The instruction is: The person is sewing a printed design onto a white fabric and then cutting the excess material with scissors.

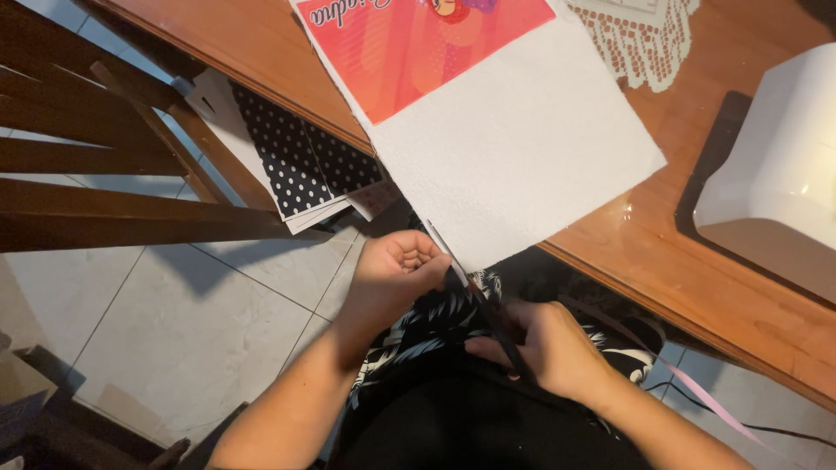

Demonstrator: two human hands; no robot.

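Observation:
A large white sheet [522, 148] with a red printed picture [418, 43] on its upper part hangs over the edge of a brown wooden table [697, 270]. My left hand [396, 270] pinches the sheet's lower corner at the table edge. My right hand [544, 344] is closed on the dark handles of a pair of scissors [488, 309]. The blades point up toward the sheet's corner, beside my left fingers. Both hands sit over my lap, which is covered by black cloth with a white leaf pattern.
Black sheets with white dots [305, 161] lie stacked on a wooden chair [113, 209] at the left. A white machine [775, 183] stands on the table at the right, a white lace doily [644, 43] behind the sheet. A pink ribbon [697, 400] trails down right. Pale floor tiles lie below.

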